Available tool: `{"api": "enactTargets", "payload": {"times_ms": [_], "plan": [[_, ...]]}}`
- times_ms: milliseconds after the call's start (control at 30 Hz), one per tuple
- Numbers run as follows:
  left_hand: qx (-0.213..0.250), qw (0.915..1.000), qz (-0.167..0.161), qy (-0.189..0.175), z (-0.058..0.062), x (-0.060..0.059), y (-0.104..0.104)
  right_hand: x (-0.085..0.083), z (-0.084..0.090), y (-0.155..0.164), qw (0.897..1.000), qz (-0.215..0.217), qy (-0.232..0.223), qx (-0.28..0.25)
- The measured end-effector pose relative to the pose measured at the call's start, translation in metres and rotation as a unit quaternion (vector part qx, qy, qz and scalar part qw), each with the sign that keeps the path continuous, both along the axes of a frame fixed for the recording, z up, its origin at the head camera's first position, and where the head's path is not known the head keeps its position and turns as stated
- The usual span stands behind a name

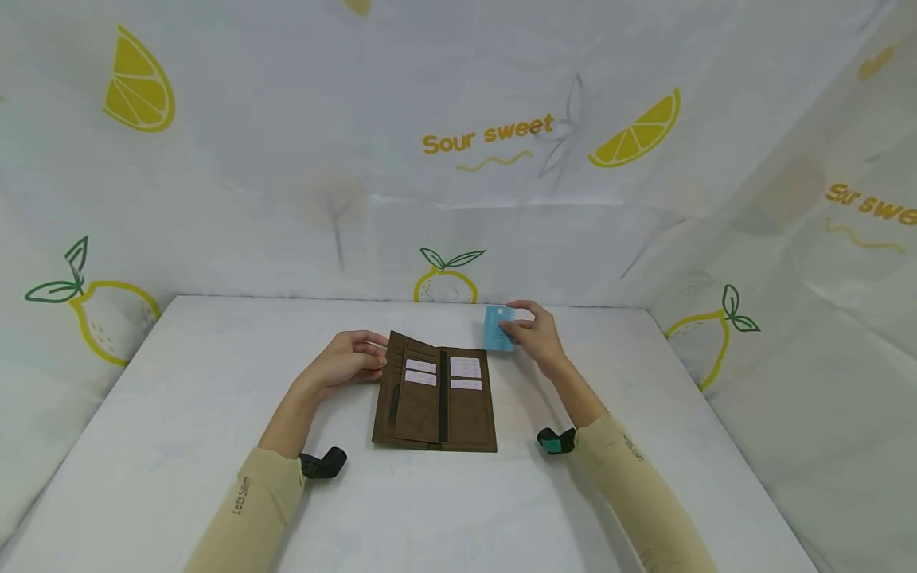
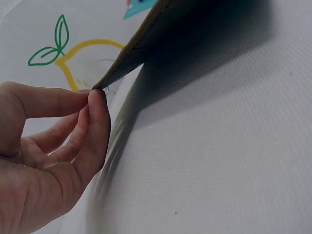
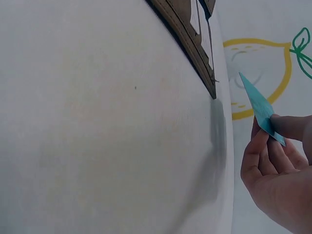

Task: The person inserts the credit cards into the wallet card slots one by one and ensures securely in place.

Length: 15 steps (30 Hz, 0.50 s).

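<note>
A brown wallet (image 1: 469, 418) lies unfolded on the table, its left side tilted up. White cards (image 1: 466, 367) show in slots on both inner halves. At the wallet's upper left corner, my left hand (image 1: 349, 360) pinches the edge between thumb and fingertips; the left wrist view shows this hand (image 2: 63, 146) with the cover's underside (image 2: 161, 44) raised above the table. My right hand (image 1: 536, 334) holds a light blue card (image 1: 496, 328) just beyond the wallet's upper right corner. In the right wrist view, thumb and fingers pinch the card (image 3: 261, 107) near its lower end, apart from the wallet.
A white-covered table (image 1: 430, 509) stretches below both arms. Behind it hangs a white curtain (image 1: 286, 159) with lemon prints, which also rises along the right side. A black wrist device (image 1: 325, 463) sits on the left wrist, another device (image 1: 556, 441) on the right.
</note>
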State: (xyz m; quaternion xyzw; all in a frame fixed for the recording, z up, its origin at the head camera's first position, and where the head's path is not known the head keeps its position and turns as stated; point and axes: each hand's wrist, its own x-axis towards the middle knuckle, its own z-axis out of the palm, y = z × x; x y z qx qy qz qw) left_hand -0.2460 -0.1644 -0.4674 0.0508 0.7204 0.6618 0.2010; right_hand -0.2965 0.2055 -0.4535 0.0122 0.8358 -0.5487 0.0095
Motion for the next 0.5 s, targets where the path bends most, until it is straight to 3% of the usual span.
{"api": "enactTargets", "payload": {"times_ms": [500], "plan": [[-0.002,1.0,0.006,-0.002,-0.001,-0.002,0.0,0.001,0.001,-0.036,0.999,0.018,-0.016,-0.033]]}}
